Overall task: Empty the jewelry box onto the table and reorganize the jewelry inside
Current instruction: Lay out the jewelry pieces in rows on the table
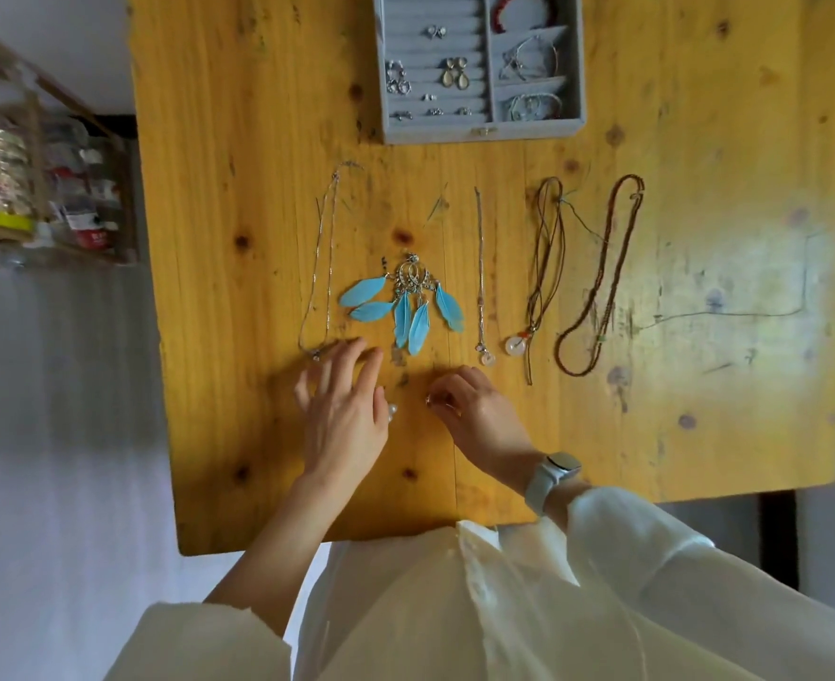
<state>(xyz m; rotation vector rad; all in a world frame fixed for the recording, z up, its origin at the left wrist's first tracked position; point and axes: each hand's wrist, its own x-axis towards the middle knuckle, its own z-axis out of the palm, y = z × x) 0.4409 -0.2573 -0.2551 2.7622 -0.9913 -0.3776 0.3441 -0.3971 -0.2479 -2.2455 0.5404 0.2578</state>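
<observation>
A grey jewelry box (484, 131) stands at the table's far edge, with earrings in its ring rolls and bracelets in its right compartments. In front of it lie a silver chain (318, 267), a blue feather pendant (408, 299), a thin silver necklace (480, 267), a brown cord necklace with a white stone (543, 267) and a brown bead necklace (602, 282). My left hand (344, 410) rests flat below the silver chain, fingers spread; a small pearl piece (392, 410) shows by its thumb. My right hand (474, 410) pinches a small ring-like piece (430, 399).
The yellow wooden table (700, 336) has scuffed paint on its right half. A shelf with jars and bottles (37, 189) stands to the left of the table. A white watch (550, 479) sits on my right wrist.
</observation>
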